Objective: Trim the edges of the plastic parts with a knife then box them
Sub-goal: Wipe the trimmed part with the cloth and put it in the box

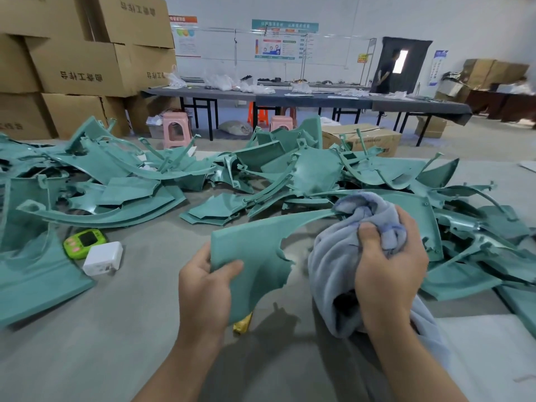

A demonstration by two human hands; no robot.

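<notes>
My left hand point(206, 288) grips the near edge of a curved teal plastic part point(255, 250) and holds it above the grey table. Its inner edge is ragged. My right hand point(390, 266) is closed on a bunched pale blue cloth point(333, 262) just right of the part, over its arched section. A yellow object point(243, 323) peeks out below the held part; I cannot tell what it is. No knife is visible.
Heaps of teal plastic parts point(121, 181) cover the table's left, far and right sides. A green timer point(85, 242) and a white box point(103, 258) lie left of my hand. Stacked cardboard boxes point(78, 68) stand far left, an open carton point(362, 139) behind the pile. A person stands far back.
</notes>
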